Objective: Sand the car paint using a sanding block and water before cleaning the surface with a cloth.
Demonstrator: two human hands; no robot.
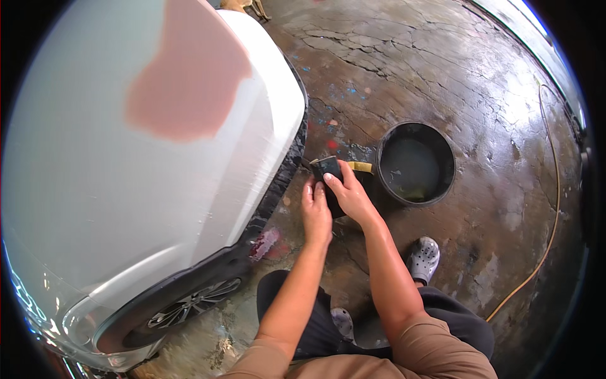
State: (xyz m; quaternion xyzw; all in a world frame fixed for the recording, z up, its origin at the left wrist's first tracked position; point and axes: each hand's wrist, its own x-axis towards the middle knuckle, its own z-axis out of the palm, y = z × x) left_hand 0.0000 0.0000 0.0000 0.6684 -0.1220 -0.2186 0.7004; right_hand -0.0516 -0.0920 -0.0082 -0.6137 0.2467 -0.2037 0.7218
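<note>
Between my hands is a folded black sheet that looks like sandpaper (pixel 325 167), with a lighter brown edge at its top. My right hand (pixel 351 194) pinches it from the right, thumb across its face. From the left and below, the fingers of my left hand (pixel 317 213) press against it; part of the sheet hides behind the hands. Just left stands a white car (pixel 158 208), its panel carrying a dull pink patch (pixel 189 82). To the right of my hands sits a black bucket (pixel 379 158) holding cloudy water (pixel 410 167).
A yellow strip (pixel 360 167) juts from the bucket's left side. The car's wheel (pixel 196 303) is at the lower left. A yellowish hose (pixel 557 196) curves along the right over cracked, wet concrete floor (pixel 480 208). Part of an animal (pixel 243 5) shows at the top.
</note>
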